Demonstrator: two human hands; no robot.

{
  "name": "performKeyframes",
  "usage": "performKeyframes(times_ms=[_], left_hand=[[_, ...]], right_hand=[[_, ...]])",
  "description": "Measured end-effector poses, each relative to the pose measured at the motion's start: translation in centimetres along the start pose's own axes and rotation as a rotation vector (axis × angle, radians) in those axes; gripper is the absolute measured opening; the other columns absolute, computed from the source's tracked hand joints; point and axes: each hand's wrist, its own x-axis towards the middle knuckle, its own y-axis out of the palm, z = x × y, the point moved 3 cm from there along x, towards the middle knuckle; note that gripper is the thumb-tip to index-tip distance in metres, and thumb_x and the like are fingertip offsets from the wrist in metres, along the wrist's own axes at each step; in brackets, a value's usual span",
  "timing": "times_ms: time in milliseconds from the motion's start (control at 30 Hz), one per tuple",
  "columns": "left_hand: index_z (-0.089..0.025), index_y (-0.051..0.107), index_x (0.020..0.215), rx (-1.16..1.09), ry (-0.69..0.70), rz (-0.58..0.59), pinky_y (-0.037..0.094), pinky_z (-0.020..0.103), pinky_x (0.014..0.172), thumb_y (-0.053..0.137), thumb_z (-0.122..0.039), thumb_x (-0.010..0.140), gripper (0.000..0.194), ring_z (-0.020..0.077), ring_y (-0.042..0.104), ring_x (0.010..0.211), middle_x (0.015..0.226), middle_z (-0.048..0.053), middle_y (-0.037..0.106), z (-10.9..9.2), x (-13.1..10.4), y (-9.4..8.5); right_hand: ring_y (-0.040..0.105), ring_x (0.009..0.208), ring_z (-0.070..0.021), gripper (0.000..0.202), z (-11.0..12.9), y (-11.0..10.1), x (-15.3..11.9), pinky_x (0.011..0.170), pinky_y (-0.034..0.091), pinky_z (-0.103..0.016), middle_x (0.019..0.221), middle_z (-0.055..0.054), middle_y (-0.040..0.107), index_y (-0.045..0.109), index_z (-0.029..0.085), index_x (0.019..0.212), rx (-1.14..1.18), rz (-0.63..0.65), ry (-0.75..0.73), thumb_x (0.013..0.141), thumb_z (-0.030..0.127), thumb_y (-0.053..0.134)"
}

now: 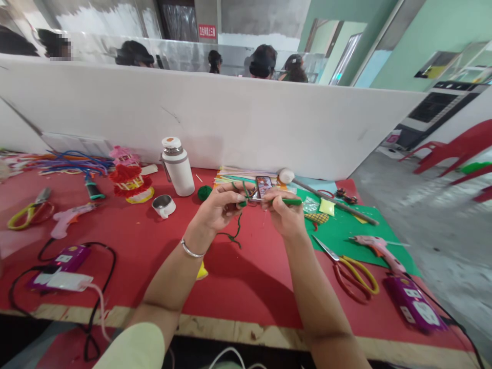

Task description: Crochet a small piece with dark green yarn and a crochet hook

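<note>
Two bare hands meet above a red tabletop. The left hand pinches a small piece of green yarn between thumb and fingers, with a strand looped up over the fingers, probably to keep it taut. The right hand closes around the green handle of a hook; its metal shaft points left to the yarn, a grip that seems to suit fine control of the tip. A loose green tail hangs beneath the left hand. The yarn ball sits just beyond that hand, likely so it can feed freely. A lit phone lies behind the hands, perhaps for easy viewing. A white flask stands upright beside a metal cup; at right, scissors lie open, within apparent reach.
</note>
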Motion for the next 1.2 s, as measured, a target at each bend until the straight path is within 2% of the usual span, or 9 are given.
performKeyframes(times_ms=[100, 200, 300, 467, 633, 767, 933, 1067, 1200], left_hand=[[-0.016, 0.082, 0.089, 0.048, 0.036, -0.005, 0.029, 0.017, 0.042, 0.091, -0.02, 0.061, 0.029, 0.0043, 0.048, 0.049, 0.065, -0.002, 0.064, 0.3, 0.1, 0.2], [-0.015, 0.082, 0.085, 0.088, 0.115, -0.009, 0.031, 0.018, 0.043, 0.097, -0.021, 0.057, 0.032, 0.0048, 0.048, 0.05, 0.065, 0.0, 0.067, 0.3, 0.1, 0.6], [-0.015, 0.083, 0.083, 0.124, 0.214, -0.073, 0.035, 0.019, 0.045, 0.099, -0.023, 0.056, 0.033, 0.0067, 0.053, 0.053, 0.067, 0.002, 0.069, -0.1, -0.1, 0.9], [-0.015, 0.082, 0.083, 0.205, 0.338, -0.111, 0.043, 0.021, 0.05, 0.099, -0.024, 0.058, 0.031, 0.0076, 0.055, 0.057, 0.069, 0.001, 0.069, -0.8, -0.3, 1.1], [-0.016, 0.083, 0.083, 0.271, 0.358, -0.127, 0.035, 0.021, 0.044, 0.096, -0.03, 0.066, 0.025, 0.0044, 0.044, 0.048, 0.063, -0.001, 0.065, -0.6, -0.1, 0.7], [-0.018, 0.084, 0.08, 0.283, 0.375, -0.104, 0.033, 0.021, 0.042, 0.097, -0.033, 0.064, 0.025, 0.0048, 0.044, 0.049, 0.064, 0.0, 0.068, -0.7, 0.0, 0.6], [-0.02, 0.086, 0.085, 0.317, 0.397, -0.101, 0.039, 0.022, 0.044, 0.097, -0.033, 0.067, 0.025, 0.0063, 0.049, 0.049, 0.064, 0.001, 0.07, -0.9, 0.0, 0.4], [-0.02, 0.087, 0.086, 0.368, 0.399, -0.103, 0.047, 0.023, 0.05, 0.096, -0.032, 0.069, 0.023, 0.0097, 0.059, 0.057, 0.075, 0.004, 0.078, -0.5, 0.2, 0.2], [-0.022, 0.088, 0.087, 0.414, 0.444, -0.081, 0.055, 0.026, 0.063, 0.096, -0.029, 0.07, 0.02, 0.0149, 0.069, 0.075, 0.088, 0.006, 0.082, -0.1, 0.2, 0.2]], right_hand=[[0.061, 0.057, -0.0121, 0.034, -0.8, 0.9, -0.3, 0.052, 0.049, -0.026, 0.073, -0.001, 0.072, 0.083, 0.026, 0.081, 0.112, -0.015, 0.151, 0.079, 0.06, 0.086], [0.064, 0.059, -0.0125, 0.034, -0.9, 1.3, -0.6, 0.053, 0.052, -0.026, 0.077, -0.001, 0.074, 0.083, 0.027, 0.083, 0.147, -0.007, 0.188, 0.077, 0.059, 0.087], [0.07, 0.067, -0.017, 0.027, -0.3, 1.2, -0.6, 0.06, 0.057, -0.031, 0.084, -0.003, 0.078, 0.086, 0.028, 0.09, 0.059, 0.027, 0.097, 0.083, 0.055, 0.084], [0.07, 0.07, -0.0195, 0.016, 0.8, 0.9, -0.5, 0.065, 0.057, -0.037, 0.087, -0.004, 0.08, 0.085, 0.032, 0.097, -0.165, -0.041, -0.111, 0.094, 0.044, 0.076], [0.07, 0.073, -0.0188, 0.013, 0.5, 0.8, -0.6, 0.062, 0.056, -0.034, 0.087, -0.003, 0.079, 0.085, 0.031, 0.096, -0.156, -0.013, -0.095, 0.094, 0.042, 0.077], [0.071, 0.076, -0.0184, 0.013, 0.6, 0.7, -0.7, 0.065, 0.057, -0.033, 0.088, -0.003, 0.079, 0.084, 0.031, 0.101, -0.126, 0.073, -0.06, 0.093, 0.04, 0.078], [0.072, 0.088, -0.0195, 0.009, 1.2, 1.0, -0.5, 0.076, 0.06, -0.035, 0.095, -0.004, 0.079, 0.084, 0.031, 0.096, -0.216, 0.049, -0.113, 0.092, 0.036, 0.08], [0.073, 0.095, -0.0209, 0.01, 1.3, 1.3, -0.2, 0.087, 0.061, -0.04, 0.099, -0.005, 0.078, 0.084, 0.03, 0.091, -0.242, 0.034, -0.119, 0.092, 0.038, 0.079], [0.073, 0.094, -0.0211, 0.011, 1.3, 1.3, -0.1, 0.091, 0.061, -0.042, 0.094, -0.003, 0.078, 0.082, 0.029, 0.081, -0.221, -0.013, -0.115, 0.079, 0.035, 0.091]])
